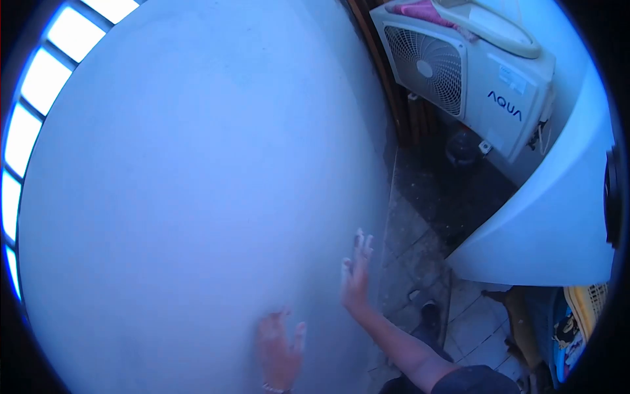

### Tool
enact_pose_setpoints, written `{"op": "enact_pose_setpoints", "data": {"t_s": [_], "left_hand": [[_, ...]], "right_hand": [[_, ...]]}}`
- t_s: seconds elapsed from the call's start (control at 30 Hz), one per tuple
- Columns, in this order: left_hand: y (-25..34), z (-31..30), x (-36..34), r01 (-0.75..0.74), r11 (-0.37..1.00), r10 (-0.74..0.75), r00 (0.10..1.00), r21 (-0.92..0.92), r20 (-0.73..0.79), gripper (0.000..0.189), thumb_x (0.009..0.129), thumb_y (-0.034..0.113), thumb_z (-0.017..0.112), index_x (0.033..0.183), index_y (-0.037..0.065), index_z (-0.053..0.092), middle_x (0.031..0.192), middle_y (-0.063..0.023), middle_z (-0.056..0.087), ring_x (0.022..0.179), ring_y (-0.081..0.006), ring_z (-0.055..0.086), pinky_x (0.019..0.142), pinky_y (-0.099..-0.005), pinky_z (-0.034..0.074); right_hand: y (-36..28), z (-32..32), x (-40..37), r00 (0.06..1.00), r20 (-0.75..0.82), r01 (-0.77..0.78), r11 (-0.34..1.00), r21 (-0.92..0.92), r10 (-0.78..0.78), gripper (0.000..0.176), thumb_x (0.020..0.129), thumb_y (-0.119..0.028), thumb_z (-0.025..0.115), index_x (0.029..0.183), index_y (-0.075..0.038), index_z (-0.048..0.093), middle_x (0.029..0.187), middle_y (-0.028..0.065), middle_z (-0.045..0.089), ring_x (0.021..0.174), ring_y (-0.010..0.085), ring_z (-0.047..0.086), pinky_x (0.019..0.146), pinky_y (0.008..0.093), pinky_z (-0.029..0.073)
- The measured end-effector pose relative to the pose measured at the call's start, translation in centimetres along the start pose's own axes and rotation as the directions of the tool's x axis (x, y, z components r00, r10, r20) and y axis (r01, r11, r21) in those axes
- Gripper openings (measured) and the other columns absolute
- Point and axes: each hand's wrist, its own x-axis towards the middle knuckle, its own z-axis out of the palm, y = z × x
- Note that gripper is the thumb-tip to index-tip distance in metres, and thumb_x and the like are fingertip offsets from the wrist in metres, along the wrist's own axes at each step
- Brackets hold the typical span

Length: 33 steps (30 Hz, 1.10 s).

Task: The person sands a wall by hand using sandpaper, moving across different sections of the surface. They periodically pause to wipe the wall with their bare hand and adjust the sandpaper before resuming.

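A large pale wall (197, 184) fills most of the head view. My left hand (280, 351), with a bracelet at the wrist, is low at the wall, palm toward it, fingers partly bent and thumb apart. To its right and a little higher, my right hand (356, 276) is raised in front of the wall's right part, fingers stretched and thumb spread. Whitish residue coats the right fingertips. Neither hand holds anything.
An AQUA air-conditioner unit (502, 82) is mounted at upper right, with a pink cloth (426, 12) and a coiled hose (505, 43) on top. A white curved panel (538, 230) juts in at right. Below are floor tiles (476, 322) and a yellow basket (581, 308).
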Motion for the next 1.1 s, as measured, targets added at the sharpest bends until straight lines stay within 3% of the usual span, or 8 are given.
{"op": "enact_pose_setpoints", "data": {"t_s": [0.07, 0.17, 0.27, 0.37, 0.43, 0.7, 0.87, 1.1], "left_hand": [[-0.2, -4.3, 2.5, 0.131, 0.945, -0.114, 0.991, 0.300, -0.073, 0.048, 0.093, 0.038, 0.055, 0.136, 0.017, 0.054, 0.140, -0.0098, 0.052, 0.132, -0.0320, 0.044, 0.110, -0.0485, 0.024], [-1.8, -6.7, 6.3, 0.056, 0.608, 0.181, 0.962, 0.792, -0.207, 0.055, 0.093, 0.050, 0.055, 0.144, 0.034, 0.047, 0.160, -0.0124, 0.025, 0.140, -0.0348, 0.034, 0.113, -0.0549, 0.025], [-1.0, -8.9, 7.9, -0.013, 0.449, 0.268, 0.956, 0.894, -0.121, 0.050, 0.096, 0.046, 0.051, 0.144, 0.034, 0.047, 0.156, -0.0114, 0.034, 0.139, -0.0330, 0.037, 0.110, -0.0444, 0.030], [0.6, -11.9, 8.8, -0.044, 0.374, 0.120, 0.993, 0.926, -0.001, 0.049, 0.097, 0.046, 0.048, 0.145, 0.036, 0.046, 0.155, -0.0053, 0.038, 0.138, -0.0293, 0.039, 0.107, -0.0417, 0.032], [1.0, -11.7, 9.3, -0.040, 0.339, 0.108, 0.994, 0.940, 0.003, 0.049, 0.097, 0.047, 0.048, 0.145, 0.038, 0.046, 0.155, -0.0011, 0.038, 0.138, -0.0271, 0.040, 0.105, -0.0411, 0.032], [1.3, -11.6, 10.6, -0.016, 0.368, 0.120, 0.992, 0.930, -0.030, 0.048, 0.098, 0.048, 0.046, 0.145, 0.040, 0.044, 0.154, 0.0045, 0.040, 0.138, -0.0237, 0.041, 0.102, -0.0388, 0.030], [1.1, -11.5, 10.5, -0.002, 0.370, 0.113, 0.993, 0.929, -0.043, 0.046, 0.099, 0.049, 0.043, 0.144, 0.039, 0.045, 0.153, 0.0044, 0.042, 0.138, -0.0228, 0.041, 0.105, -0.0394, 0.026], [1.4, -11.7, 10.4, 0.014, 0.379, 0.128, 0.990, 0.925, -0.067, 0.046, 0.099, 0.049, 0.042, 0.144, 0.037, 0.047, 0.153, 0.0017, 0.042, 0.139, -0.0259, 0.039, 0.106, -0.0405, 0.025]], "right_hand": [[0.5, 6.6, 3.3, 0.997, -0.047, 0.074, 0.987, 0.142, -0.068, 0.070, 0.091, -0.010, 0.049, 0.152, 0.004, 0.018, 0.159, 0.0251, 0.013, 0.148, 0.0448, 0.007, 0.118, 0.0571, 0.008], [-5.8, 9.4, 5.4, 0.923, 0.166, 0.322, 0.934, 0.153, -0.346, 0.073, 0.093, -0.025, 0.049, 0.152, 0.005, 0.018, 0.159, 0.0264, 0.013, 0.147, 0.0455, 0.010, 0.118, 0.0558, 0.006], [-5.6, 10.0, 8.5, 0.918, 0.124, 0.350, 0.916, 0.195, -0.377, 0.075, 0.094, -0.031, 0.048, 0.153, 0.003, 0.016, 0.159, 0.0285, 0.011, 0.147, 0.0448, 0.010, 0.118, 0.0546, 0.004], [-2.5, 10.6, 18.4, 0.999, -0.019, 0.035, 0.997, -0.073, -0.037, 0.082, 0.088, -0.013, 0.059, 0.154, -0.001, 0.014, 0.159, 0.0237, 0.017, 0.147, 0.0421, 0.016, 0.118, 0.0550, 0.013], [3.3, 11.3, 23.4, 0.986, -0.141, -0.067, 0.990, 0.123, 0.084, 0.077, 0.095, -0.020, 0.054, 0.156, -0.007, 0.010, 0.161, 0.0175, 0.014, 0.148, 0.0395, 0.014, 0.119, 0.0538, 0.009], [5.4, 11.6, 15.8, 0.861, 0.024, -0.507, 0.856, 0.096, 0.508, 0.068, 0.101, -0.030, 0.042, 0.157, -0.010, 0.008, 0.164, 0.0107, 0.005, 0.149, 0.0384, 0.006, 0.120, 0.0502, 0.007], [2.7, 11.8, 23.1, 0.993, -0.078, -0.073, 0.984, 0.162, 0.086, 0.066, 0.102, -0.029, 0.032, 0.155, -0.001, 0.006, 0.162, 0.0187, 0.006, 0.150, 0.0335, 0.003, 0.121, 0.0402, 0.006], [8.9, 9.6, 23.9, 0.999, 0.010, -0.040, 0.996, 0.077, 0.040, 0.081, 0.095, -0.035, 0.048, 0.155, -0.001, 0.005, 0.163, 0.0183, 0.003, 0.150, 0.0376, 0.001, 0.120, 0.0499, -0.001]]}}
